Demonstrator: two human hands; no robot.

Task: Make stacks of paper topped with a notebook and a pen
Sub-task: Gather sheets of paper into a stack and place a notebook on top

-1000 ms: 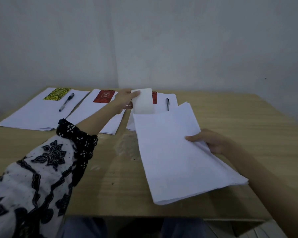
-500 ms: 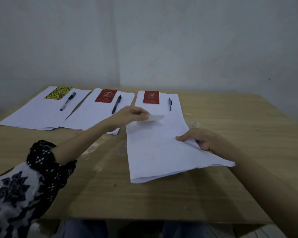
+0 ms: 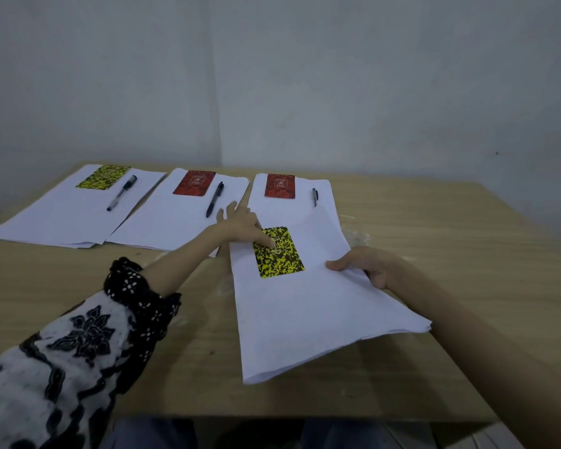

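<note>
Three finished stacks point(image 3: 188, 218) behind; nearest paper stack point(image 3: 305, 312) overlaps one.

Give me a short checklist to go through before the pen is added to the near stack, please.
1. Near stack lies on the table: ok.
2. Yellow notebook sits on it: ok, but tilted.
3. Left hand off the notebook: not ok, a finger presses it.
4. Right hand steadies the stack: ok.
5. Spare pen for this stack: cannot tell, none in view.
6. Stack clear of the third stack: not ok, overlapping.
</note>
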